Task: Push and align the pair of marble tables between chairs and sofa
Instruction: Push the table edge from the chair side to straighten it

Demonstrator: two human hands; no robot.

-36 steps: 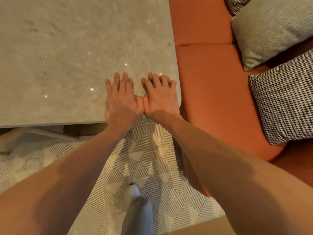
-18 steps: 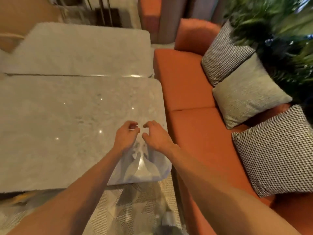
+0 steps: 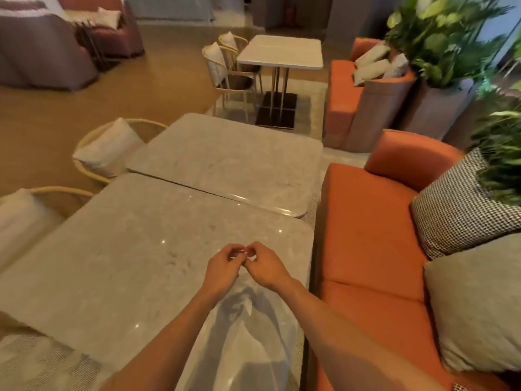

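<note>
Two grey marble tables stand end to end with a thin seam between them. The near marble table (image 3: 127, 249) lies right below me; the far marble table (image 3: 225, 156) sits beyond it, its right edge a little further right. My left hand (image 3: 222, 268) and my right hand (image 3: 266, 266) hover together over the near table's right side, fingers curled and fingertips touching, holding nothing. The orange sofa (image 3: 369, 221) runs along the tables' right. A wicker chair (image 3: 112, 148) with a cream cushion stands left of the far table, and another chair (image 3: 33, 213) left of the near one.
Houndstooth cushion (image 3: 456, 204) and a beige cushion (image 3: 479, 300) lie on the sofa, with plants (image 3: 451, 38) behind. A white table (image 3: 282, 52) with chairs stands further back. A patterned rug (image 3: 36, 362) covers the floor at lower left.
My hands lifted off the near table's edge, where they lay flat, and curled together above its top. My view rose, so both tables and the room came into sight.
</note>
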